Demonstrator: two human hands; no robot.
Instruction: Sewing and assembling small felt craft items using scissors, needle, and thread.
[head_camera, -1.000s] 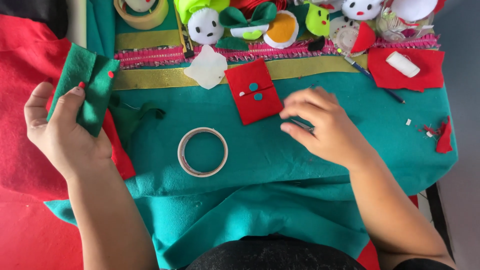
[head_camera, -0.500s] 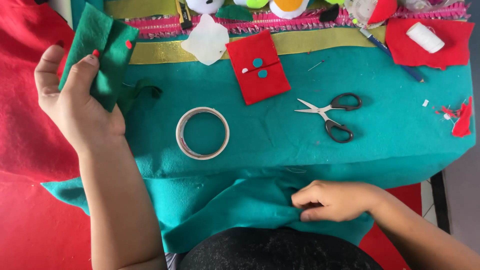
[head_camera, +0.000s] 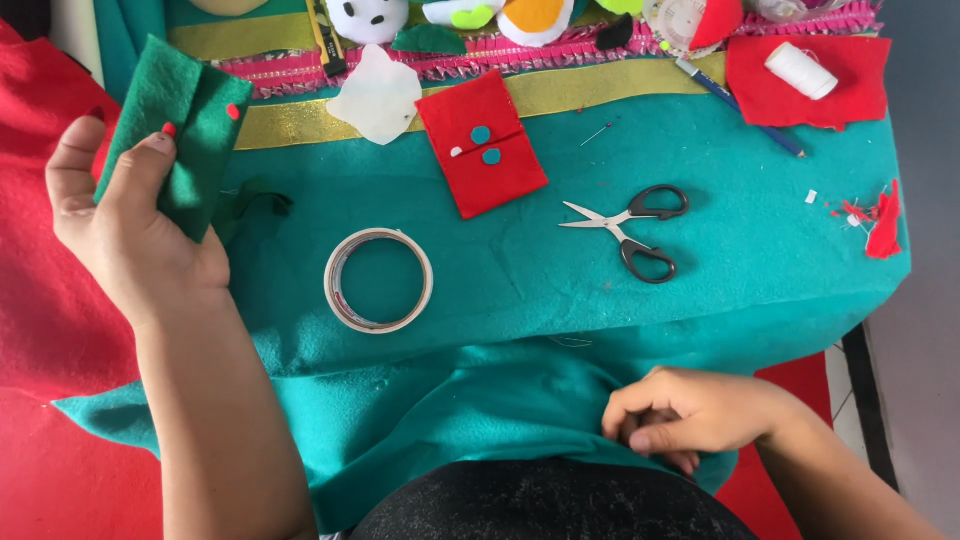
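Note:
My left hand (head_camera: 125, 235) holds a folded piece of dark green felt (head_camera: 178, 130) up at the left of the table, thumb pressed on its face. My right hand (head_camera: 690, 415) is down at the near edge, fingers curled and pinching the teal felt cloth (head_camera: 720, 270) that hangs over the table front. Black-handled scissors (head_camera: 630, 232) lie open on the cloth, apart from both hands. A roll of tape (head_camera: 378, 280) lies flat between my arms. A folded red felt piece (head_camera: 483, 155) with two teal dots lies beyond it.
A white felt shape (head_camera: 378, 97), stuffed felt toys (head_camera: 520, 15), a red felt sheet (head_camera: 808, 85) with a white thread spool (head_camera: 800, 70), a blue pen (head_camera: 738, 105) and red scraps (head_camera: 880, 222) lie along the back and right. Red cloth (head_camera: 40, 300) covers the left.
My right hand left the scissors on the cloth and dropped to the near edge, where it now grips the teal felt. My left hand keeps hold of the green felt.

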